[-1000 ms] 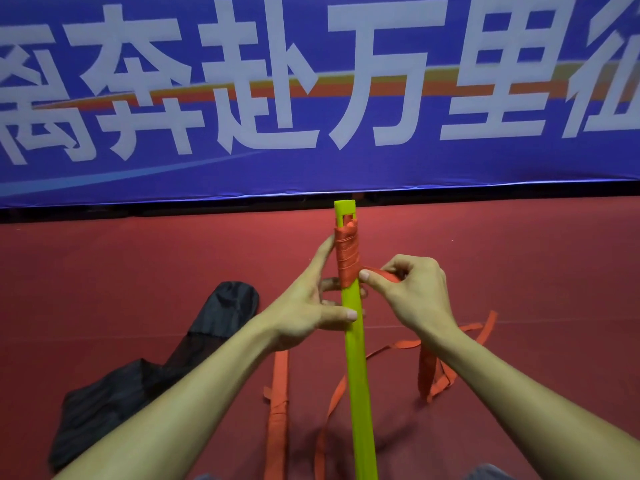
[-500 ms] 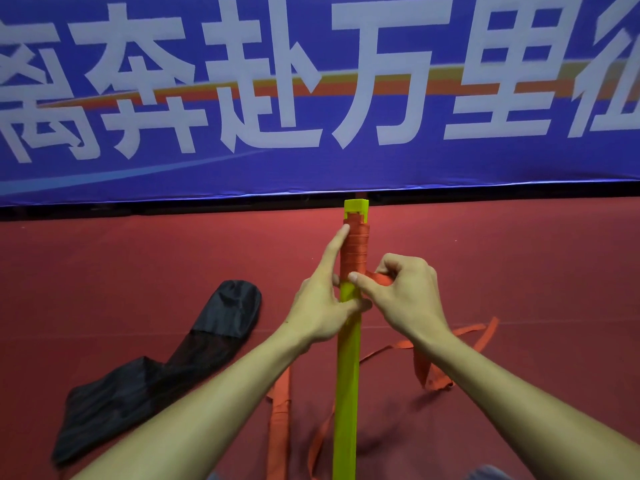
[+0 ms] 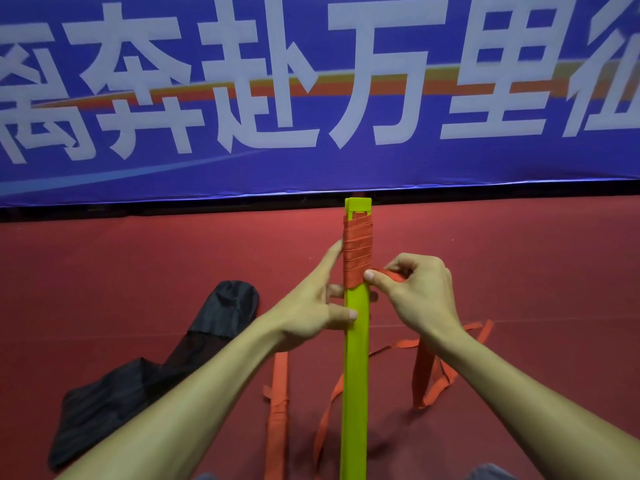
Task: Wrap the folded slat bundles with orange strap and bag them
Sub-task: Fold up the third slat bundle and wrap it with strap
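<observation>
R grip (image 3: 422, 296) pinches woven orange strap (image 3: 357, 251), L grip (image 3: 308, 313) clamps flat lime slat bundle (image 3: 355, 375)

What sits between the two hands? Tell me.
The upright lime-green slat bundle, its top wound in orange woven strap, stands between left hand and right hand, head view.

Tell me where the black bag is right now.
Head view, lower left: the black bag lies flat on the red floor, just beyond the left forearm and left of the yellow-green slat bundle.
</observation>
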Available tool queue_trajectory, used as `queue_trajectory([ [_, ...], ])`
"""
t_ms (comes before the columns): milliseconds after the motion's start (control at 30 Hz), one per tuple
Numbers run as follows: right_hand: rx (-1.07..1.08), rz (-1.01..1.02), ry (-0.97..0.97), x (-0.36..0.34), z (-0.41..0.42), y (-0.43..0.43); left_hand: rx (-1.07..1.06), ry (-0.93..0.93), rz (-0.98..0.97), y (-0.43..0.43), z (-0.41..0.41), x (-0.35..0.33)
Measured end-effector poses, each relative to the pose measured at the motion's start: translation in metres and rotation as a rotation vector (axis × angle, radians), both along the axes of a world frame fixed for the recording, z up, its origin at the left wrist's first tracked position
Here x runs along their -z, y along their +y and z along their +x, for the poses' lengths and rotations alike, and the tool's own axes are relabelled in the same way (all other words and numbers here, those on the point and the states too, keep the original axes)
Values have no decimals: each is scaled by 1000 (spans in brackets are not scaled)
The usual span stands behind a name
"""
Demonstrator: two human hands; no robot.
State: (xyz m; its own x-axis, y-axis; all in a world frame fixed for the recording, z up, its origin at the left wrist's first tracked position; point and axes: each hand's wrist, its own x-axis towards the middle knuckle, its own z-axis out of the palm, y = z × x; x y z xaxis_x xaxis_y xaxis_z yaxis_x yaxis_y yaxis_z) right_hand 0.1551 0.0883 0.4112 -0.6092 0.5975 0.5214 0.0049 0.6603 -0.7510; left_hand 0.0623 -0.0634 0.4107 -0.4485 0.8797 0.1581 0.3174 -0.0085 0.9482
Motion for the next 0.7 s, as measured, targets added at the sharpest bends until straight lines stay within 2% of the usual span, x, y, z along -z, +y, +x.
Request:
queue_trajectory([
  [133, 14, -6, -20, -1, 1, 4, -20, -49, 54, -3, -1, 1],
  [367, -28, 27, -62, -3, 2, 1, -213, 4, 66, 2, 4, -1],
  [600, -51, 91, -47, 1, -7, -13, -410, 207, 12, 11, 10, 6],
  [700, -18, 68, -21, 0, -7, -9, -474, 203, 27, 13, 8, 6],
])
